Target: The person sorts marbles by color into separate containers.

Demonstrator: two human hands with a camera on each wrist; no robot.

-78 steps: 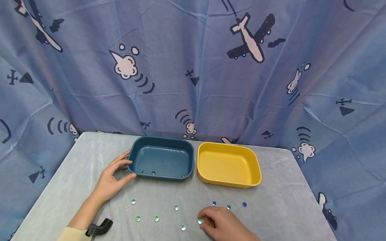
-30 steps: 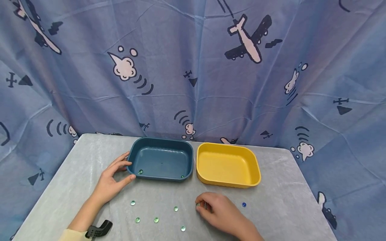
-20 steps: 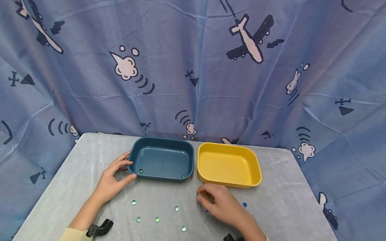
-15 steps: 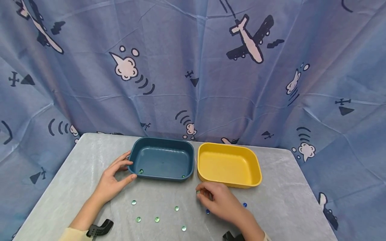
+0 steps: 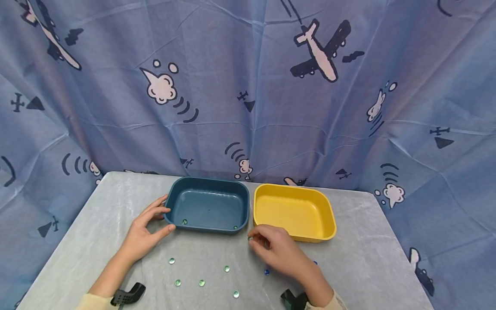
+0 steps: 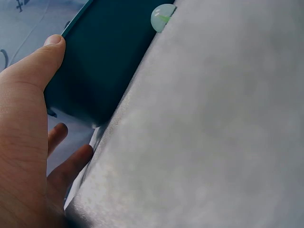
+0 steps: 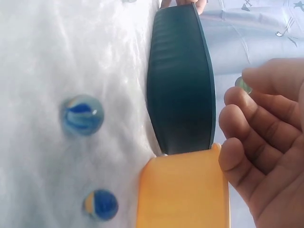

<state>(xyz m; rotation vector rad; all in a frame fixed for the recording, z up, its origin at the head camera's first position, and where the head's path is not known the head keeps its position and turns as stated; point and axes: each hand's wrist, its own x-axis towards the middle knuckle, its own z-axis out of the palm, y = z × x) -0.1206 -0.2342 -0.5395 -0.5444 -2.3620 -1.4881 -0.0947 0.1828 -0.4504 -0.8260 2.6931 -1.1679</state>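
My right hand (image 5: 277,249) pinches a small green glass marble (image 7: 243,85) between thumb and forefinger, with the other fingers curled under. It is by the front left corner of the yellow tray (image 5: 331,234), just right of the dark teal tray (image 5: 209,229). My left hand (image 5: 143,234) rests at the teal tray's left end, thumb at the front wall and spread fingers along the side; in the left wrist view its thumb (image 6: 54,47) touches the rim. Green marbles lie inside the teal tray, one at the front left (image 5: 184,221) and another at the front right (image 5: 235,227).
Several green marbles, one of them a pale green marble (image 5: 172,261), are scattered on the grey cloth before the teal tray. A blue marble (image 5: 266,272) lies below my right hand; another blue marble (image 5: 315,262) is partly hidden by the forearm. A patterned curtain (image 5: 248,86) hangs behind.
My right hand has carried the green marble from the front of the cloth up toward the trays. The left hand has stayed put. A marble inside the teal tray has shifted slightly.
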